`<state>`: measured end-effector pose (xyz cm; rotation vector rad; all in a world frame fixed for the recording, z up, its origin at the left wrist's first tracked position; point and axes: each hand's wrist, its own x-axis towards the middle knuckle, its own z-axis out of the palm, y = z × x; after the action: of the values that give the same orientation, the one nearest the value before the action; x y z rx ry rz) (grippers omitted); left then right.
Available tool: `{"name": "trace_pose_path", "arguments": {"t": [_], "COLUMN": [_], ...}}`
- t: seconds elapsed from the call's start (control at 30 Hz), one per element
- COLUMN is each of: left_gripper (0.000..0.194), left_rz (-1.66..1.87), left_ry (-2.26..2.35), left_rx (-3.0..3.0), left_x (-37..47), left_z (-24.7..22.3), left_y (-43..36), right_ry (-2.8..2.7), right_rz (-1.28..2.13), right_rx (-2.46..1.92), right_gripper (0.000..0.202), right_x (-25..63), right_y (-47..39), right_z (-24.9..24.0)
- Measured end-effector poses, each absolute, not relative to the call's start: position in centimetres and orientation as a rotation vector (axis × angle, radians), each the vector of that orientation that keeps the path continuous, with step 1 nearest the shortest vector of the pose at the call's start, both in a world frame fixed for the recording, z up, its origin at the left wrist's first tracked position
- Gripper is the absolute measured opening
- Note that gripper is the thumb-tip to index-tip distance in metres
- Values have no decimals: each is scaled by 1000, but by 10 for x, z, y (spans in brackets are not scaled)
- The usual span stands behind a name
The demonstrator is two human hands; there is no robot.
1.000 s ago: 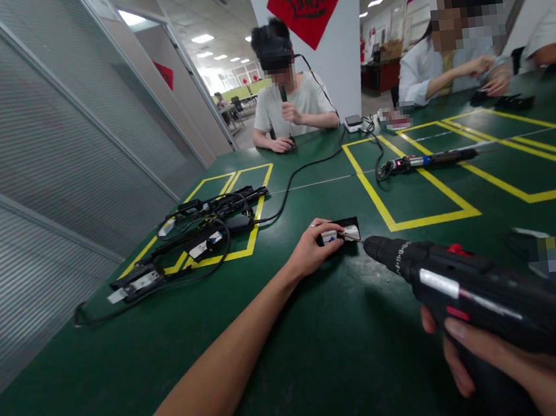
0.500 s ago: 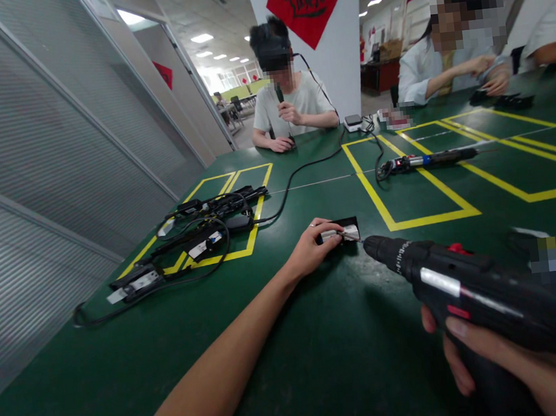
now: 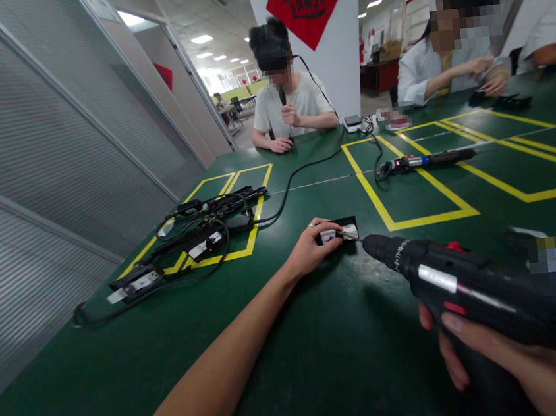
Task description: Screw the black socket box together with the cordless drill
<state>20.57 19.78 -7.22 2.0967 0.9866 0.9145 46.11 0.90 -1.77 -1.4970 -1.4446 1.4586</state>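
My right hand (image 3: pixel 501 350) is wrapped round the grip of a black power drill (image 3: pixel 464 281), which points left with its chuck low over the green table (image 3: pixel 292 339). A thin bit runs from the chuck to a small black case with white labels (image 3: pixel 350 232). My left hand (image 3: pixel 314 247) is at the left part of this case, its fingers closed on it near the bit's tip. What lies under the fingertips is partly hidden.
Black power strips and cables (image 3: pixel 201 236) lie inside yellow tape at the left. A dark cable (image 3: pixel 299 173) crosses the table. Further back right lies a rod-shaped tool (image 3: pixel 432 159). A person (image 3: pixel 291 101) sits opposite, another person (image 3: pixel 447 71) at the right.
The drill and my right hand have shifted very slightly to the left. My left hand stays at the small case.
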Motion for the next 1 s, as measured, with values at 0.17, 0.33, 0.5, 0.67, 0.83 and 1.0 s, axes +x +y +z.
{"name": "trace_pose_path", "arguments": {"t": [0.17, 0.33, 0.5, 0.67, 0.83, 1.0], "left_gripper": [24, 23, 24, 26, 27, 26], "left_rz": [917, 910, 912, 907, 923, 926], "left_ry": [987, 992, 1018, 1021, 1027, 1051], "left_rx": [2088, 2092, 2069, 2069, 2076, 2076], "left_x": [206, 206, 206, 206, 206, 207], "left_z": [-71, -68, -66, -66, -69, -70], "left_y": [198, 196, 195, 196, 197, 196], "right_ry": [-1424, -1400, -1379, -1431, -1514, -1594], "right_rz": [1453, 1472, 1544, 1473, 1450, 1373], "right_rx": [-1510, -1497, -1504, -1471, -1502, -1529], "right_gripper": [34, 33, 34, 28, 28, 22], "right_x": [456, 456, 459, 463, 470, 469], "right_y": [12, 12, 11, 10, 10, 9], "right_z": [-17, -15, -16, -20, -22, -22]}}
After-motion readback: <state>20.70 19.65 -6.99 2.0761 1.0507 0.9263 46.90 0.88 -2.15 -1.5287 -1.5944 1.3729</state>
